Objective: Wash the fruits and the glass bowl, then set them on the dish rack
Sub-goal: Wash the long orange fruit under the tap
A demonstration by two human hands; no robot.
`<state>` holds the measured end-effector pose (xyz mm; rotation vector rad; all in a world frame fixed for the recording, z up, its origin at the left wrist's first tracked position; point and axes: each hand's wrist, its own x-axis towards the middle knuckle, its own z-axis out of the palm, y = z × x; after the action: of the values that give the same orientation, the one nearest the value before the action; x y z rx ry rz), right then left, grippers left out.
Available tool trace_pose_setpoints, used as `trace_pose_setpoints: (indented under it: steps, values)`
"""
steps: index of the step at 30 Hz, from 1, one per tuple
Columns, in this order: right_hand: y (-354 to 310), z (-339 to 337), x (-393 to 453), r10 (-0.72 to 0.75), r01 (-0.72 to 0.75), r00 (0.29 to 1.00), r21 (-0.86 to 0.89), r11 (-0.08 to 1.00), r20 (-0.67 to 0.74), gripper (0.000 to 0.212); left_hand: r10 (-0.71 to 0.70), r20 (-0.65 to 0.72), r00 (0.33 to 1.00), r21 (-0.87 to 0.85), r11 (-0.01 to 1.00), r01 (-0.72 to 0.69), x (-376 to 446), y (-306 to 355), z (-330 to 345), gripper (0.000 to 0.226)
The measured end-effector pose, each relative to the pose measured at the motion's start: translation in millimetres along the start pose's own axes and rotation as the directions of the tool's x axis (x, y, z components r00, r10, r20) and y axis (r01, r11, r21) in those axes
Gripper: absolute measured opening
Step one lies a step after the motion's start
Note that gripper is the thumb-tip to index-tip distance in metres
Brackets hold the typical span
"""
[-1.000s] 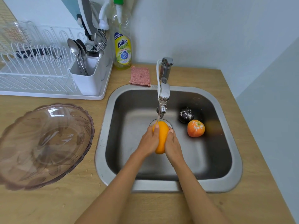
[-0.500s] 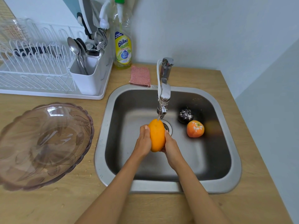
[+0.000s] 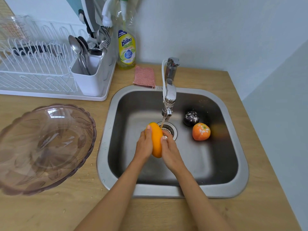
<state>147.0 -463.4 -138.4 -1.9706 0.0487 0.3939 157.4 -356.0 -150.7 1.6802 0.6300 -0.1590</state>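
Observation:
A yellow mango (image 3: pixel 156 139) is held between both hands over the sink (image 3: pixel 240 189), just left of the thin stream from the tap (image 3: pixel 170 95). My left hand (image 3: pixel 144 145) grips its left side and my right hand (image 3: pixel 170 150) grips its right side. An orange fruit (image 3: pixel 201 131) and a dark purple fruit (image 3: pixel 191 118), both speckled white, lie at the sink's right. The tinted glass bowl (image 3: pixel 43 147) sits on the counter to the left. The white dish rack (image 3: pixel 33 70) stands at the back left.
A white cutlery holder (image 3: pixel 90 80) with spoons and forks is at the rack's right end. A dish soap bottle (image 3: pixel 126 47) and a pink scrub pad (image 3: pixel 144 77) sit behind the sink. Water drops dot the wooden counter (image 3: pixel 166 214). A wall closes the right side.
The mango and both hands have shifted slightly left, out from directly under the stream, and the mango has turned between the hands. The other fruits and the bowl have not moved.

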Motion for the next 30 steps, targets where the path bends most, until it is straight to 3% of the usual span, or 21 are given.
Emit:
trace_pose_setpoints:
  steps: [3, 7, 13, 18, 20, 24, 27, 30]
  values:
    - [0, 4, -2, -0.113, 0.102, 0.993, -0.213, 0.972, -0.039, 0.045, -0.036, 0.022, 0.999, -0.076, 0.996, 0.038, 5, 1, -1, 0.059]
    - [3, 7, 1, -0.144, 0.138, 0.990, -0.305, 0.942, 0.004, 0.051, -0.054, 0.154, 0.987, -0.115, 0.991, 0.072, 6, -1, 0, 0.064]
    - [-6, 4, 19, -0.035, 0.030, 0.999, -0.174, 0.984, -0.026, 0.047, -0.009, 0.196, 0.981, -0.048, 0.999, 0.019, 5, -3, -1, 0.058]
    - [-18, -1, 35, 0.054, -0.051, 0.996, -0.037, 0.998, 0.073, 0.046, -0.022, 0.217, 0.976, -0.077, 0.996, 0.040, 5, -3, -2, 0.059]
    - [-17, 5, 24, 0.002, 0.002, 0.998, -0.064, 0.998, 0.064, 0.048, -0.040, 0.159, 0.986, -0.108, 0.992, 0.058, 9, -1, -4, 0.061]
    - [-3, 13, 0, -0.123, 0.140, 0.989, -0.279, 0.950, 0.080, 0.051, -0.078, 0.108, 0.991, -0.124, 0.988, 0.091, 15, 1, -7, 0.063]
    - [-6, 5, 10, -0.083, 0.105, 0.993, -0.314, 0.944, 0.084, 0.050, -0.038, 0.160, 0.986, -0.081, 0.995, 0.052, 11, -2, -3, 0.062]
    - [-19, -6, 28, -0.012, 0.025, 0.997, -0.187, 0.982, 0.075, 0.046, 0.037, 0.198, 0.980, -0.003, 0.999, -0.037, 4, -5, 2, 0.058]
